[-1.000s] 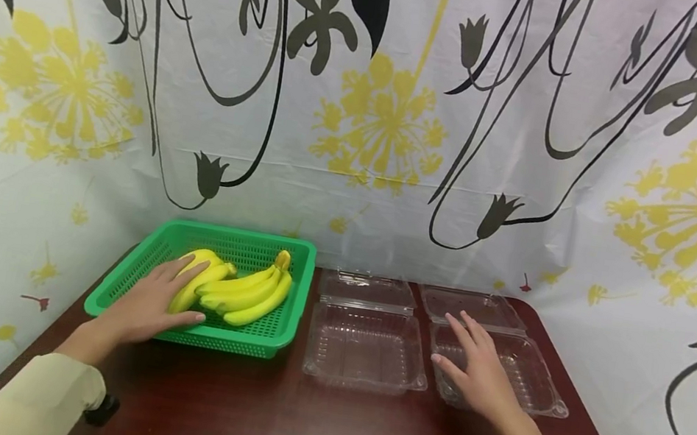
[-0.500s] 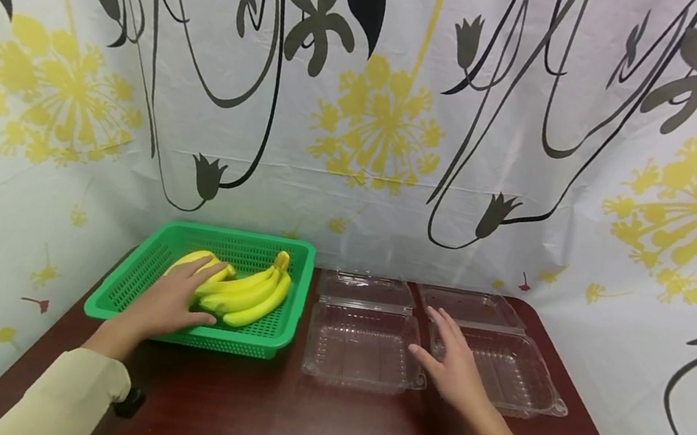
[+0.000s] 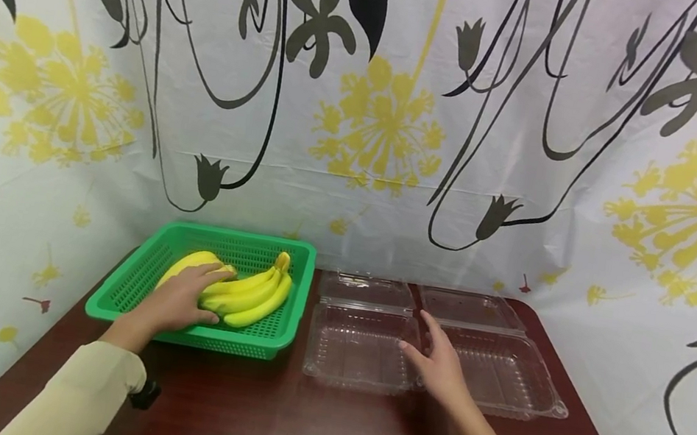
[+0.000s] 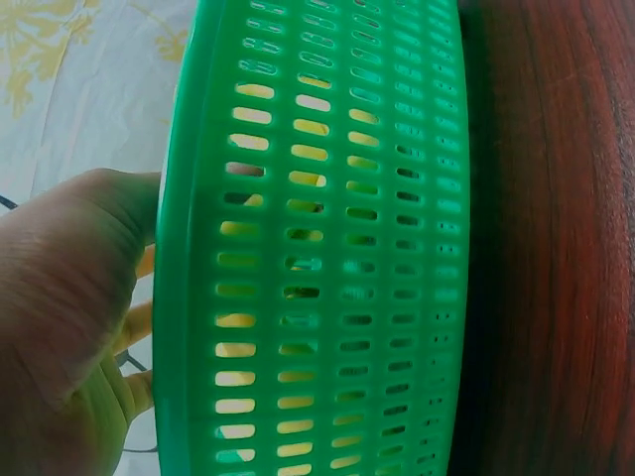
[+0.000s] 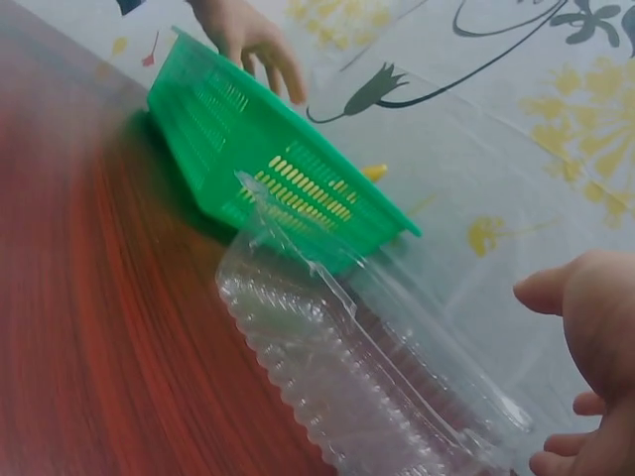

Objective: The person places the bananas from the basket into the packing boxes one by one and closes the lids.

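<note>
My left hand (image 3: 171,302) is over the front left of a green plastic basket (image 3: 238,339), fingers spread above the left bunch of bananas (image 3: 190,261); whether they touch it is unclear. A second bunch (image 3: 257,299) lies to its right in the basket. In the left wrist view the basket wall (image 4: 337,248) hides the fingertips of that hand (image 4: 64,307). My right hand (image 3: 443,372) hovers, fingers extended and holding nothing, where two clear hinged containers meet. Both the left container (image 3: 357,349) and the right container (image 3: 504,369) have their lids folded back.
Everything stands on a dark red-brown table (image 3: 292,425). A white patterned cloth (image 3: 380,229) hangs behind and at both sides. The basket stands close to the left container, with a narrow gap between them.
My left hand has shifted right within the basket, uncovering more of the left bunch. My right hand has moved left from over the right container toward the left one. Bananas and containers look unmoved.
</note>
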Action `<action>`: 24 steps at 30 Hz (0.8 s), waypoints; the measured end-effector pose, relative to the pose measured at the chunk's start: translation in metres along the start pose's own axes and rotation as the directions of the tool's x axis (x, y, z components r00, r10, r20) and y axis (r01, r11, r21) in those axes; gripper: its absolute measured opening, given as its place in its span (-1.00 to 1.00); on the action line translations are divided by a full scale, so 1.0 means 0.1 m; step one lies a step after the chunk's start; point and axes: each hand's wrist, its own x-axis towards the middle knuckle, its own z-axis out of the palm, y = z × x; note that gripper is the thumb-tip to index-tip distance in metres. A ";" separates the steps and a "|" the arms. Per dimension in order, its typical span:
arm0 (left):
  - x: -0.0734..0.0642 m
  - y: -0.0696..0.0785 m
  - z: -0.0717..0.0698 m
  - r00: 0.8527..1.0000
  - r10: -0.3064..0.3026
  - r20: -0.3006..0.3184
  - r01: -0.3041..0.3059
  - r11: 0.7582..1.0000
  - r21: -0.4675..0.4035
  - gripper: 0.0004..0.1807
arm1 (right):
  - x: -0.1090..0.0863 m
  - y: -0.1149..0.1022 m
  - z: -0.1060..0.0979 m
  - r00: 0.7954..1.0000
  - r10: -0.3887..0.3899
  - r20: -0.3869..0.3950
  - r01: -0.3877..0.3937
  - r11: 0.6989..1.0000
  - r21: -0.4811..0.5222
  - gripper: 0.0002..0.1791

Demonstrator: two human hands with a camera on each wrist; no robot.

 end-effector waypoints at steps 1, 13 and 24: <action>0.01 0.00 0.01 1.000 0.002 0.002 -0.002 1.000 -0.002 -0.16 | 0.00 -0.01 0.01 1.000 0.017 0.005 -0.017 1.000 0.004 -0.18; 0.12 0.00 0.08 0.998 -0.026 0.065 0.025 1.000 0.007 -0.23 | 0.00 0.03 0.17 0.998 0.057 0.024 -0.055 0.996 -0.073 -0.18; 0.16 -0.05 0.07 0.995 0.016 0.094 -0.023 0.997 0.071 -0.40 | -0.05 0.08 0.29 0.999 0.051 -0.018 -0.053 0.991 -0.119 -0.21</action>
